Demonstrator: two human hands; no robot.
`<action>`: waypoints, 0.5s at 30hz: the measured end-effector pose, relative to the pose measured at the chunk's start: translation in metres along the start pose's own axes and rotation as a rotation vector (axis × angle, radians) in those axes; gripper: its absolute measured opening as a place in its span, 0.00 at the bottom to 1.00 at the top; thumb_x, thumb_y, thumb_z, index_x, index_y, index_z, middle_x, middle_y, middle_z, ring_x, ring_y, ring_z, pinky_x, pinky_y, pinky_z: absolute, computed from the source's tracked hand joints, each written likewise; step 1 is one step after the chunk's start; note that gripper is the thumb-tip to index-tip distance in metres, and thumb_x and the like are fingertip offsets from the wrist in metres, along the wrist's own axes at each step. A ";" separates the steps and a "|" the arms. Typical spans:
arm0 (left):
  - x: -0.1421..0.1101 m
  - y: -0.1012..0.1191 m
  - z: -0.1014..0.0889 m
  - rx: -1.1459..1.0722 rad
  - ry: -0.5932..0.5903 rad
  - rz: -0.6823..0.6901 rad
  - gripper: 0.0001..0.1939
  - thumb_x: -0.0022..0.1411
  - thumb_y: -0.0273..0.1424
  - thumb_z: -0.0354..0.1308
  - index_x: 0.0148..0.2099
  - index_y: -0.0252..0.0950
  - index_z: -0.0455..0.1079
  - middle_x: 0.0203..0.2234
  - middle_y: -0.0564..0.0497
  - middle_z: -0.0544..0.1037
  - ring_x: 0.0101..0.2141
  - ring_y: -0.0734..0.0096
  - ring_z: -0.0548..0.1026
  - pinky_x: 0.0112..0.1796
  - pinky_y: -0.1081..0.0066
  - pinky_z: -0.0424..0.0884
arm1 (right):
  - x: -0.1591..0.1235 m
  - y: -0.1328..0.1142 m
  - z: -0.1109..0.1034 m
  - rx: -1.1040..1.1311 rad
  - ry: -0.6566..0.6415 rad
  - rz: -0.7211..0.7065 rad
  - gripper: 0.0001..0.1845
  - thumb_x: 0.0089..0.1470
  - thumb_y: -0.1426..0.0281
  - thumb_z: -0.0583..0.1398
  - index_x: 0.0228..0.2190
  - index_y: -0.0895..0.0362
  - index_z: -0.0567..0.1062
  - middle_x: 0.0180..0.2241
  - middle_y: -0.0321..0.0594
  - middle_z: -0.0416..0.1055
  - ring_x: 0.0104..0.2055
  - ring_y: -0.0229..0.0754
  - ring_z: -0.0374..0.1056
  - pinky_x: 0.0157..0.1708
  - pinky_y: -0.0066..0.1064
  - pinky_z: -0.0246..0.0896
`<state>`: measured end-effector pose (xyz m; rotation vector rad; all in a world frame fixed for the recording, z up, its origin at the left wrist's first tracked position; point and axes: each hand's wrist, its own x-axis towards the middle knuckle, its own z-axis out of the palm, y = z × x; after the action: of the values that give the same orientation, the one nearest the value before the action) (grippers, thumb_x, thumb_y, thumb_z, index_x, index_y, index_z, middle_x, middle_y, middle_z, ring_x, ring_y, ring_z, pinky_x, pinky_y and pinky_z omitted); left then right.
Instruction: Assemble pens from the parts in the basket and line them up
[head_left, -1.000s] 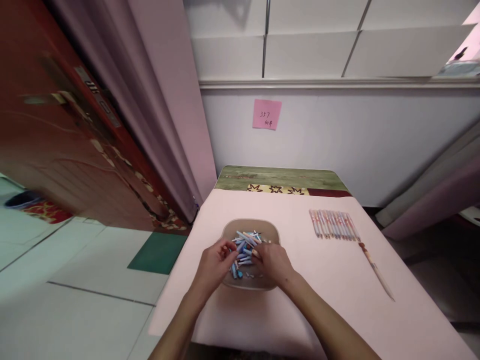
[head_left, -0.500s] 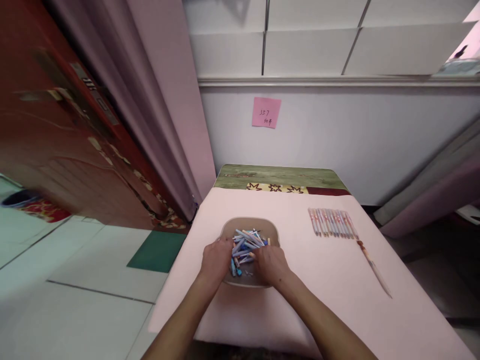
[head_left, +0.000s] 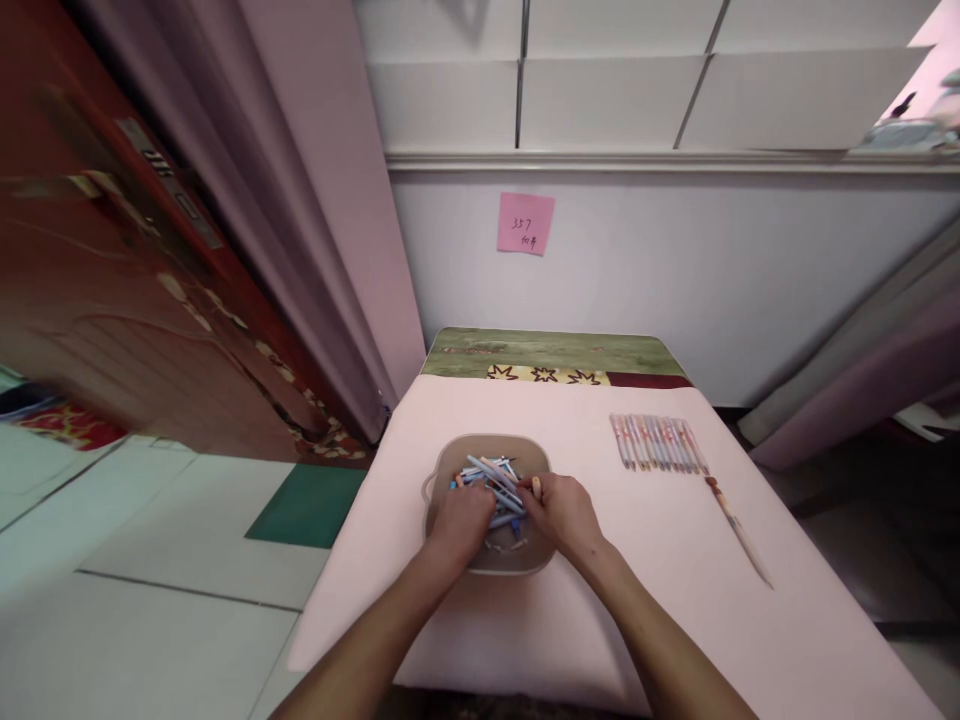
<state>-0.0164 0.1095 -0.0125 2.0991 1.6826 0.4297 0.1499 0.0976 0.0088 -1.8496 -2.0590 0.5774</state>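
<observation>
A beige plastic basin [head_left: 448, 466] stands on the table, with a jumbled pile of pens [head_left: 501, 474] inside, mostly blue and lilac. My left hand [head_left: 463, 518] reaches over the basin's near left side, its curled fingers down among the pens; what they grip is hidden. At the right side, my right hand [head_left: 562, 508] has its fingers closed at the pile's edge, and a pen with a peach-coloured end [head_left: 536, 487] sticks up between them. Some small loose bits lie on the basin floor near me.
A tight row of pens [head_left: 658, 443] lies on the right of the pink-covered table [head_left: 585, 420]. Beside it a single pen with a brown figure on top [head_left: 739, 530] lies aslant. A pink note [head_left: 525, 224] is stuck on the wall; a red-brown door [head_left: 150, 290] stands left.
My left hand has moved right, deeper into the pile, pushing the pens about. My right hand has shifted slightly up and right towards the rim. The view has turned a little.
</observation>
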 end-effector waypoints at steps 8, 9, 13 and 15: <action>0.000 0.004 -0.016 0.139 -0.087 0.043 0.14 0.56 0.19 0.49 0.26 0.33 0.74 0.29 0.37 0.77 0.34 0.51 0.76 0.41 0.57 0.65 | -0.001 0.004 -0.008 0.032 0.032 -0.023 0.15 0.59 0.63 0.54 0.32 0.51 0.80 0.29 0.40 0.78 0.31 0.40 0.72 0.29 0.25 0.53; -0.001 0.005 -0.023 0.155 -0.087 0.052 0.13 0.56 0.20 0.49 0.27 0.34 0.74 0.30 0.38 0.77 0.34 0.52 0.75 0.40 0.58 0.65 | -0.002 0.004 -0.008 0.028 0.029 -0.029 0.15 0.59 0.63 0.54 0.33 0.51 0.80 0.29 0.40 0.78 0.32 0.40 0.72 0.29 0.25 0.54; -0.006 0.011 -0.058 0.285 -0.052 0.105 0.09 0.59 0.26 0.50 0.35 0.39 0.72 0.34 0.45 0.76 0.34 0.59 0.75 0.34 0.66 0.63 | -0.002 -0.004 -0.003 -0.065 -0.043 -0.111 0.12 0.58 0.64 0.55 0.36 0.50 0.79 0.33 0.39 0.78 0.35 0.42 0.73 0.31 0.26 0.56; -0.008 0.016 -0.075 0.332 -0.025 0.111 0.08 0.60 0.29 0.50 0.36 0.40 0.71 0.35 0.49 0.76 0.33 0.63 0.74 0.32 0.69 0.61 | 0.001 -0.014 0.004 -0.184 -0.149 -0.215 0.11 0.57 0.65 0.56 0.35 0.51 0.79 0.34 0.40 0.78 0.36 0.44 0.73 0.31 0.27 0.58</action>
<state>-0.0406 0.1077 0.0605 2.4304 1.7245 0.1626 0.1360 0.0968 0.0119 -1.6925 -2.4445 0.4974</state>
